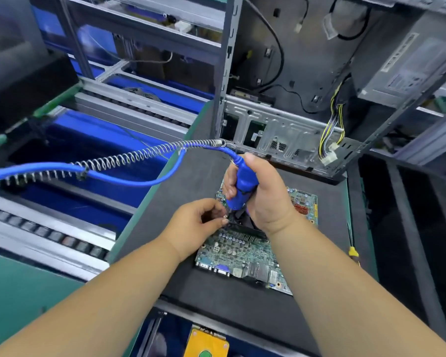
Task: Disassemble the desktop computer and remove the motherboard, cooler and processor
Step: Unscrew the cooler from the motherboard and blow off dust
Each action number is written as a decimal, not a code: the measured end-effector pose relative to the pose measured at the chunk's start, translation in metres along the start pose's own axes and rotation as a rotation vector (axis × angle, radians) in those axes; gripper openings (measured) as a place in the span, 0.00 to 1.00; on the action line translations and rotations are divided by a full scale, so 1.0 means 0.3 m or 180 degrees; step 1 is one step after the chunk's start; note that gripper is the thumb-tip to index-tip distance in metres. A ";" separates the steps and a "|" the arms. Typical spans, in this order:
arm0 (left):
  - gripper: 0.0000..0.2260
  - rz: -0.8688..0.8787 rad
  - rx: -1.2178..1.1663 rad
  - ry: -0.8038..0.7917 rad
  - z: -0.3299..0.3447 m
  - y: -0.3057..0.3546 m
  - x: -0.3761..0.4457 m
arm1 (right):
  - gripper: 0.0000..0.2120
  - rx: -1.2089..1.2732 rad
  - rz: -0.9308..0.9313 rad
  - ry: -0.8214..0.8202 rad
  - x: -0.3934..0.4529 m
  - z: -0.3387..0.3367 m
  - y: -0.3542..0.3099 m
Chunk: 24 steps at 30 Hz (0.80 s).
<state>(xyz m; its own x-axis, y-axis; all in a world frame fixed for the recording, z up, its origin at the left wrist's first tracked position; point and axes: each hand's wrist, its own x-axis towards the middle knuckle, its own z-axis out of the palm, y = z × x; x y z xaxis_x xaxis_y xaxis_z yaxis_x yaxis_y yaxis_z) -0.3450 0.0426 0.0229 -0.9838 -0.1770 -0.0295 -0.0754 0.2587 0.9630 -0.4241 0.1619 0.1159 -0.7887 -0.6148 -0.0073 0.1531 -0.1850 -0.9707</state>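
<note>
The motherboard [245, 249] lies flat on the black mat [191, 287], in front of the opened computer case [294, 124]. Above the motherboard's middle, the right hand [265, 191] grips a blue electric screwdriver [242, 185], tip down on the black cooler [242, 222]. Just left of that tip, the left hand [196, 222] pinches something small, perhaps a screw; it is too small to tell. A yellow-handled screwdriver [353, 251] lies right of the motherboard.
</note>
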 end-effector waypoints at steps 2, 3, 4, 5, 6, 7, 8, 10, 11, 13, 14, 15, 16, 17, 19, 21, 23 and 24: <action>0.05 0.0061 -0.0035 -0.0008 0.003 0.000 -0.001 | 0.19 0.0032 -0.0017 0.0014 -0.003 -0.001 0.006; 0.06 0.0091 -0.0043 0.0007 0.004 0.001 -0.003 | 0.18 0.0023 -0.0025 0.0017 -0.005 -0.002 0.006; 0.07 0.0107 -0.0054 0.0025 0.006 0.002 -0.004 | 0.18 -0.0002 -0.0037 0.0015 -0.007 -0.003 0.006; 0.08 0.0109 -0.0068 0.0042 0.006 0.002 -0.005 | 0.18 -0.0021 -0.0054 0.0007 -0.008 -0.003 0.005; 0.08 0.0106 -0.0080 0.0051 0.007 0.001 -0.005 | 0.18 -0.0023 -0.0070 -0.0003 -0.009 -0.003 0.004; 0.09 0.0106 -0.0085 0.0055 0.008 0.001 -0.006 | 0.19 -0.0021 -0.0085 -0.0014 -0.010 -0.002 0.002; 0.09 0.0108 -0.0088 0.0059 0.008 0.001 -0.005 | 0.19 -0.0025 -0.0096 -0.0024 -0.011 -0.001 0.001; 0.10 0.0099 -0.0113 0.0060 0.008 0.000 -0.003 | 0.18 -0.0040 -0.0102 -0.0045 -0.011 0.000 0.001; 0.11 0.0087 -0.0127 0.0064 0.008 -0.001 -0.002 | 0.18 -0.0056 -0.0098 -0.0052 -0.010 0.001 0.002; 0.13 0.0072 -0.0123 0.0074 0.006 -0.004 -0.001 | 0.19 -0.0102 -0.0089 -0.0061 -0.009 0.001 0.008; 0.13 0.0069 -0.0118 0.0067 0.005 -0.005 -0.001 | 0.19 -0.0115 -0.0088 -0.0065 -0.008 0.000 0.010; 0.14 0.0076 -0.0115 0.0050 0.003 -0.007 0.000 | 0.19 -0.0117 -0.0087 -0.0070 -0.007 0.000 0.013; 0.14 0.0088 -0.0115 0.0034 0.003 -0.009 -0.001 | 0.19 -0.0116 -0.0081 -0.0077 -0.007 -0.001 0.015; 0.13 0.0097 -0.0123 0.0020 0.003 -0.011 0.000 | 0.19 -0.0120 -0.0069 -0.0089 -0.006 0.001 0.017; 0.09 0.0085 -0.0195 -0.0010 0.005 -0.014 0.000 | 0.20 -0.0136 -0.0041 -0.0126 -0.005 0.004 0.019; 0.06 0.0065 -0.0307 -0.0048 0.005 -0.017 0.001 | 0.20 -0.0130 -0.0025 -0.0197 -0.002 0.008 0.019; 0.05 0.0068 -0.0321 -0.0057 0.004 -0.020 0.004 | 0.20 -0.0118 0.0013 -0.0297 0.000 0.009 0.015; 0.06 0.0077 -0.0314 -0.0047 0.004 -0.020 0.004 | 0.20 -0.0108 0.0050 -0.0346 0.002 0.009 0.012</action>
<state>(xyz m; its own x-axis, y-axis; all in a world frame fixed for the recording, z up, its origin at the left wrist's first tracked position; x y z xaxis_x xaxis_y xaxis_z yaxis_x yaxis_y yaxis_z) -0.3461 0.0419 0.0169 -0.9874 -0.1577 -0.0092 -0.0360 0.1679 0.9851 -0.4224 0.1589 0.1129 -0.7168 -0.6973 0.0018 0.1432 -0.1497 -0.9783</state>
